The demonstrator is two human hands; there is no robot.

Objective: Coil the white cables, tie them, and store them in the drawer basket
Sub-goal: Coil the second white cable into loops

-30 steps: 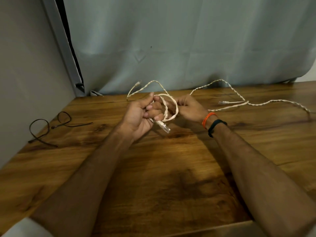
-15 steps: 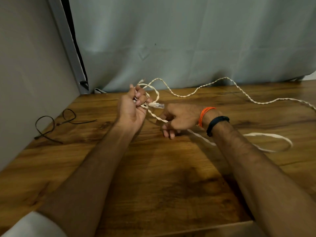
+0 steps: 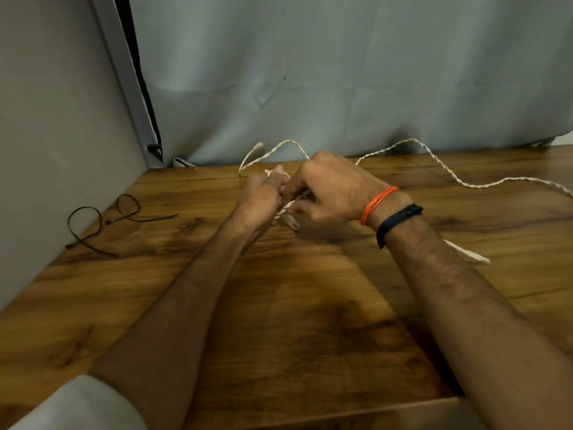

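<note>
Clearly coiling is under way: the left hand (image 3: 260, 193) grips small loops of the white cable (image 3: 446, 172); the right hand (image 3: 328, 190) pinches a strand beside them. Slack trails toward 2 o'clock across the table (image 3: 294, 321), needing gathering next.

wooden table (image 3: 279, 321), white cable (image 3: 446, 169), black cord (image 3: 99, 218) (looped)

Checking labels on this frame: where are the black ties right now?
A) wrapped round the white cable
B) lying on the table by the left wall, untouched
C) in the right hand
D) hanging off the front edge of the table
B: the black ties lie looped on the wooden table near the left wall, apart from both hands, while the left hand and right hand grip the white cable.
</note>
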